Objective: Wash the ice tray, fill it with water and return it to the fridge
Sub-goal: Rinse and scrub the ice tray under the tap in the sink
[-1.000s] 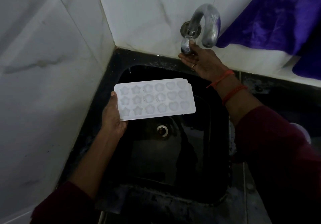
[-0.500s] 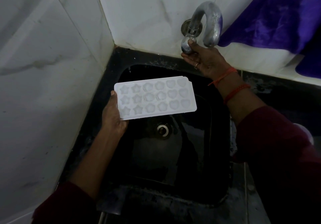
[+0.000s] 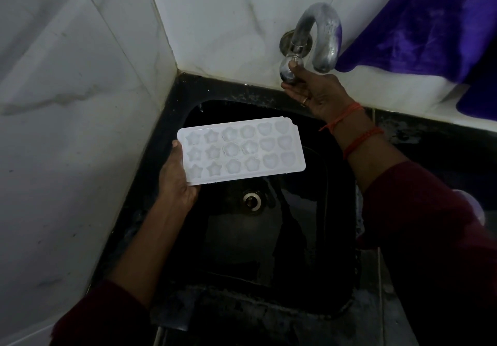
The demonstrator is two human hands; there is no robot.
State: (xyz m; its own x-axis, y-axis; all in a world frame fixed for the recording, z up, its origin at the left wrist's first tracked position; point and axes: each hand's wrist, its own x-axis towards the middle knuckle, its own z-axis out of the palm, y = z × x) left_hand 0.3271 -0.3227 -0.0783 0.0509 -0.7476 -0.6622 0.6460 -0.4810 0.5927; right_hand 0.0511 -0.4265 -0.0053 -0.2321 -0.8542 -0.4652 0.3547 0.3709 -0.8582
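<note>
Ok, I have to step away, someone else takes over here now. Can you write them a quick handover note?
Left hand: grips the white ice tray by its short end, level over the black sink.
Right hand: fingers on the tap knob below the curved spout.
Done: tray brought to the sink. No water stream visible.
Left: open the tap, wash, fill, return to the fridge.

Ice tray (image 3: 241,150) spans sink (image 3: 172,120) top; basin below open.
</note>
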